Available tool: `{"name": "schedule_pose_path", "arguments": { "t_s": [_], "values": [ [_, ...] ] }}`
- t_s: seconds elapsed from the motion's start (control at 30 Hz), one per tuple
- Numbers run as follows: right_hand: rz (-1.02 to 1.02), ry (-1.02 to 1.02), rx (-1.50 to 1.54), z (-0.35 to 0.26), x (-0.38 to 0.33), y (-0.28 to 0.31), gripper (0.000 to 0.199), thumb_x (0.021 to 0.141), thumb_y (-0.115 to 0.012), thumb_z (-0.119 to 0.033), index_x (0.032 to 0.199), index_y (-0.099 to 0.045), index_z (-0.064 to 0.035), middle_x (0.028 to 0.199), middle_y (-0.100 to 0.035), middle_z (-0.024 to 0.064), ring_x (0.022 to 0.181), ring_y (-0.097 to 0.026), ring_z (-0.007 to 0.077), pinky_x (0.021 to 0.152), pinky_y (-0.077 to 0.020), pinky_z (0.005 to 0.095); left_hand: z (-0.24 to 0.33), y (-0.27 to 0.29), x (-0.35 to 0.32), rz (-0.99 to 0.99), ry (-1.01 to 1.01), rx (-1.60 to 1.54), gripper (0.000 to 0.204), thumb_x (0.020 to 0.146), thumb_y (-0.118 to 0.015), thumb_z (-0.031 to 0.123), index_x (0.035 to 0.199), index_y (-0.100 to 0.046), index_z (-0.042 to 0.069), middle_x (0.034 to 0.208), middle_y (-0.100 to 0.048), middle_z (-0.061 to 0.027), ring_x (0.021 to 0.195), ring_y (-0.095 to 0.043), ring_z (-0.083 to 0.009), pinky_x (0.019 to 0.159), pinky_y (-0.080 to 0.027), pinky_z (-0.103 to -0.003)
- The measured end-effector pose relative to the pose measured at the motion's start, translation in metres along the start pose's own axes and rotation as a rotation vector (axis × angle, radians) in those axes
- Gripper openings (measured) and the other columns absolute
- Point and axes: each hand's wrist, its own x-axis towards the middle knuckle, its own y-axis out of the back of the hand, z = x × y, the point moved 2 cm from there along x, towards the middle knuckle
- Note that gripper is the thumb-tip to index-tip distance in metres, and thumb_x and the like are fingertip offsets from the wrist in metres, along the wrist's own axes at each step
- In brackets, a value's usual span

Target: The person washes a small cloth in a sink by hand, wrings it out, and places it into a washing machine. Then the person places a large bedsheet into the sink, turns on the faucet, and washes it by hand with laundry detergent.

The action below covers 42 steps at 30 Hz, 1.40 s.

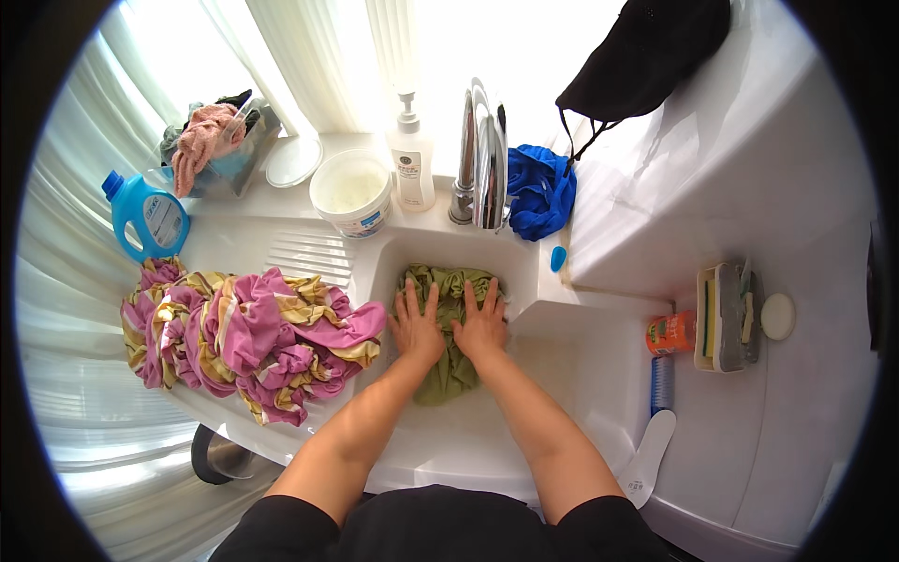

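Observation:
An olive-green cloth [448, 377] lies bunched in the white sink basin [552, 375], below the chrome faucet [482, 164]. My left hand [416, 328] presses flat on the cloth's left part, fingers spread toward the faucet. On its right part rests my right hand [482, 326], its fingers also apart and pointing away from me. Neither hand grips the cloth; both palms lie on top of it. A heap of wet-looking pink, yellow and white striped fabric [245, 328] covers the ribbed washboard side [307, 256] to the left.
Along the back ledge stand a blue detergent bottle [150, 217], a bin of clothes [211, 140], a white tub [352, 192], a pump bottle [410, 159] and a blue bundle [541, 192]. A black cap-like item [646, 61] hangs above. A brush [662, 384] and sponge holder [719, 318] are right.

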Motion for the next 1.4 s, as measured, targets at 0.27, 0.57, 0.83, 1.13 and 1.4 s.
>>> {"name": "schedule_pose_path", "arguments": {
  "t_s": [0.27,0.57,0.83,1.13,1.4],
  "values": [
    [-0.280,0.146,-0.329,0.000,0.011,-0.024,0.059,0.089,-0.048,-0.052,0.142,-0.038,-0.0267,0.158,0.001,0.0051,0.142,-0.009,0.0395,0.100,-0.0354,0.0567,-0.025,-0.050,0.009,-0.377,-0.090,0.110,0.061,0.087,-0.055,0.024,0.144,-0.034,0.024,0.151,-0.026,-0.0131,0.138,-0.026,-0.0350,0.108,-0.030,-0.045],
    [-0.121,-0.360,0.846,0.005,-0.011,-0.017,0.051,0.074,-0.075,-0.013,0.120,-0.057,-0.0054,0.118,-0.057,0.0188,0.098,-0.062,0.0253,0.079,-0.0526,0.0400,-0.010,-0.035,-0.023,0.177,0.436,-0.900,0.065,0.084,-0.064,0.025,0.139,-0.036,0.006,0.138,-0.040,-0.0191,0.126,-0.042,-0.0346,0.102,-0.036,-0.045],
    [-0.768,-0.039,1.459,-0.011,-0.099,0.089,0.046,0.076,-0.072,-0.008,0.117,-0.055,0.0043,0.101,-0.065,0.0110,0.087,-0.065,0.0170,0.080,-0.0540,0.0329,-0.015,0.010,-0.048,-0.961,0.460,-2.064,0.043,0.095,-0.047,0.035,0.118,-0.054,0.000,0.115,-0.060,-0.0167,0.105,-0.061,-0.0295,0.088,-0.052,-0.047],
    [0.372,0.406,0.636,-0.027,-0.156,0.087,0.058,0.077,-0.071,-0.043,0.125,-0.055,-0.0149,0.134,-0.037,0.0214,0.125,-0.035,0.0389,0.103,-0.0335,0.0490,0.066,0.091,-0.119,-0.688,0.352,-1.994,0.068,0.091,-0.038,0.065,0.121,-0.053,0.005,0.115,-0.059,-0.0137,0.103,-0.060,-0.0262,0.088,-0.050,-0.040],
    [0.659,0.433,0.740,-0.043,-0.139,0.090,0.028,0.080,-0.068,-0.026,0.091,-0.058,-0.0032,0.092,-0.056,0.0177,0.087,-0.054,0.0365,0.075,-0.0447,0.0435,0.061,0.071,-0.105,-0.459,0.494,-2.066,0.047,0.092,-0.051,0.047,0.109,-0.055,0.003,0.103,-0.060,-0.0128,0.092,-0.062,-0.0258,0.077,-0.054,-0.039]
  ]
}}
